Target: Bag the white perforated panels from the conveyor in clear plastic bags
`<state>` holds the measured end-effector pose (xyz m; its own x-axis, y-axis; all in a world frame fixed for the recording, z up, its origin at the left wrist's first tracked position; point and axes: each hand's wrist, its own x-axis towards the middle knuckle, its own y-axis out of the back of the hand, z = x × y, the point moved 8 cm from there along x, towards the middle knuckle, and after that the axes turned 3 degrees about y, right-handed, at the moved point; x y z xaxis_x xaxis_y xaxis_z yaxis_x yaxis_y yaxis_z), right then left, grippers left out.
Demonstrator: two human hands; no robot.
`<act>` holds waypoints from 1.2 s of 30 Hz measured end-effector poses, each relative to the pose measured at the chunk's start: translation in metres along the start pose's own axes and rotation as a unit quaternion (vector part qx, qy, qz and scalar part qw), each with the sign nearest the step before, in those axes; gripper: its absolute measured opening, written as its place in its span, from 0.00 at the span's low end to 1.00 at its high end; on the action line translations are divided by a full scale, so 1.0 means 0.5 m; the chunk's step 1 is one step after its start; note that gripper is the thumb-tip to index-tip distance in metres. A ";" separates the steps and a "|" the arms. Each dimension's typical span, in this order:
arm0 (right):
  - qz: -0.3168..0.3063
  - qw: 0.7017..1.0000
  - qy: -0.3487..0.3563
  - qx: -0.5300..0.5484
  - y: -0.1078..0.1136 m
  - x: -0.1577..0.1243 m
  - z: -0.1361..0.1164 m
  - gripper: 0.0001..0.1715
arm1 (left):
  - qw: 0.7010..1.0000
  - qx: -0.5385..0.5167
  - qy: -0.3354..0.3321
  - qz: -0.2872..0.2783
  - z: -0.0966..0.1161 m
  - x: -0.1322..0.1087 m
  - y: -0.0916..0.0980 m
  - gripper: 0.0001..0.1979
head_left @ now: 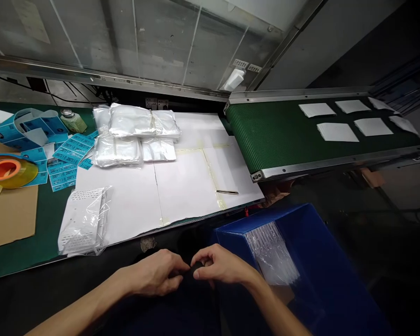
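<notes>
Just in front of the table edge, my left hand (160, 273) and my right hand (220, 265) are close together over a dark background. The fingers of both hands are curled, with thumbs toward forefingers. Something dark shows between the right thumb and forefinger, but I cannot make out what it is. What the left fingers hold, if anything, does not show. On the table left of my hands lies a stack of printed white sheets in a clear plastic bag (84, 220). To the right stands a blue bin (322, 252) with clear-wrapped packs (273, 252) inside.
Bundles of clear plastic bags (131, 121) lie on white board (189, 179), with a thin pen-like object (227, 192) near its edge. Blue labels (65, 172), a tape roll (12, 171) and a small jar (73, 121) sit left. A green conveyor (266, 130) carries several white stacks.
</notes>
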<state>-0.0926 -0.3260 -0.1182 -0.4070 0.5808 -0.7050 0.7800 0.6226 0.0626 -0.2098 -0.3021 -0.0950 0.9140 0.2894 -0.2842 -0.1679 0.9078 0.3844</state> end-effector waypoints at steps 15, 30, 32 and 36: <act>-0.001 0.999 0.007 0.049 0.002 0.001 -0.002 0.17 | 1.000 -0.027 -0.005 -0.011 -0.025 0.016 0.004 0.11; 0.074 0.980 -0.025 0.183 -0.069 0.009 0.078 0.14 | 0.964 0.252 0.026 0.084 -0.031 0.005 -0.002 0.13; 0.081 0.975 -0.036 0.205 -0.098 -0.006 0.095 0.13 | 0.959 0.267 0.037 0.083 -0.045 -0.013 0.004 0.13; 0.138 0.968 -0.062 0.199 -0.115 -0.056 0.133 0.14 | 0.951 0.293 0.054 0.080 -0.057 -0.033 0.007 0.11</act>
<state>-0.0943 -0.4128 -0.1491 -0.1153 0.6137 -0.7811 0.9826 0.1858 0.0010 -0.2359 -0.2949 -0.1139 0.8450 0.4686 -0.2576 -0.0387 0.5340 0.8446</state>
